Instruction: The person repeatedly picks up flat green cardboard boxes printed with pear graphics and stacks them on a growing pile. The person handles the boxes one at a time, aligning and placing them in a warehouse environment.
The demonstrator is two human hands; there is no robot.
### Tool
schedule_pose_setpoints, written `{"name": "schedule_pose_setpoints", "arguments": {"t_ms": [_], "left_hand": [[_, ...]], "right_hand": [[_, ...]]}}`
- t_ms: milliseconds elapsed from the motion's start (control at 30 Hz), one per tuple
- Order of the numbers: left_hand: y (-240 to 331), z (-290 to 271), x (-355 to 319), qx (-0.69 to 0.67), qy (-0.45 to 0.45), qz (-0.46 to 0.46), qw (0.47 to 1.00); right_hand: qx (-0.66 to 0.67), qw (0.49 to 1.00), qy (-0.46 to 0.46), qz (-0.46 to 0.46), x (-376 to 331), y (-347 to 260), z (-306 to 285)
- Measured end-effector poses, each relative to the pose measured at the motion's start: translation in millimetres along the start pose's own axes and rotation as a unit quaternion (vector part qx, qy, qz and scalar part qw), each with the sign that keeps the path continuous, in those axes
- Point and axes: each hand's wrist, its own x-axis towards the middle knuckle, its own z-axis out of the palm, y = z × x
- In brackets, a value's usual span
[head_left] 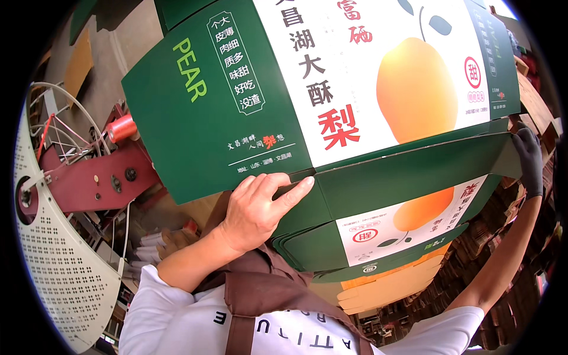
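A large cardboard carton sheet (228, 136), green and white with a big yellow pear printed on it, spans the view in front of me. Its near side bends down along a crease, and a second printed pear shows there. My bare left hand (257, 207) grips the near edge left of the middle, its fingers bent over the board and its thumb side along the crease. My right hand (528, 157), in a dark grey glove, holds the carton's right end; its fingertips are partly hidden behind the board. More green layers and tan cardboard flaps (393, 284) hang below.
At the left stands a dark red machine arm (89, 183) with a copper-red spool (121, 128). Beside it is a pale perforated wheel guard (59, 278). Stacked cardboard (438, 313) fills the lower right. A brown apron (272, 293) covers my front.
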Motion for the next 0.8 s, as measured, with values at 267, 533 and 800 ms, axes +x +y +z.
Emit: {"name": "schedule_pose_setpoints", "arguments": {"t_ms": [267, 533, 800], "left_hand": [[1, -1, 6, 0.006, -0.035, -0.023, 0.999], [-1, -3, 9, 0.005, -0.048, -0.016, 0.999], [-3, -2, 6, -0.014, -0.063, -0.022, 0.998]], "right_hand": [[0.071, 0.997, -0.011, 0.012, 16, 6, 14], [0.169, 0.985, 0.025, 0.032, 16, 22, 30], [0.007, 1.000, -0.018, -0.002, 17, -62, 0]]}}
